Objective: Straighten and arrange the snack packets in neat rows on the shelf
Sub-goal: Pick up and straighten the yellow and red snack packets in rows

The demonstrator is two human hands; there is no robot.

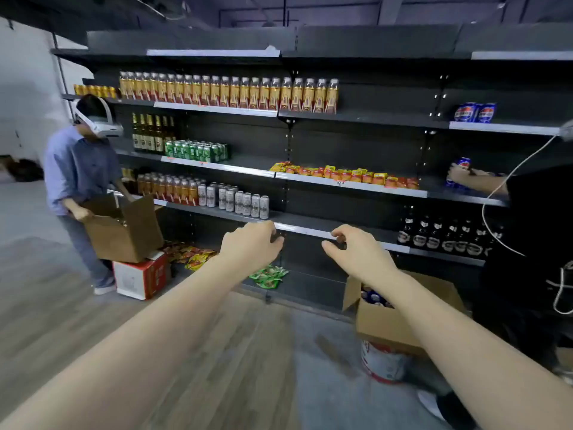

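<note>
A row of red and yellow snack packets (pixel 344 175) lies along the front of a dark middle shelf (pixel 350 186), some askew. More red-yellow packets (pixel 189 254) and green packets (pixel 268 276) lie loose on the bottom shelf. My left hand (pixel 251 246) and my right hand (pixel 356 252) are stretched out in front of the lower shelf edge, well below the packet row. Both hands hold nothing, with fingers curled and a little apart.
Bottles and cans fill shelves at left and upper middle. A person at left holds an open cardboard box (pixel 124 231) above a red-white carton (pixel 142 276). Another person at right handles a blue can (pixel 462 172). An open box (pixel 393 318) of cans sits on a bucket at the shelf's foot.
</note>
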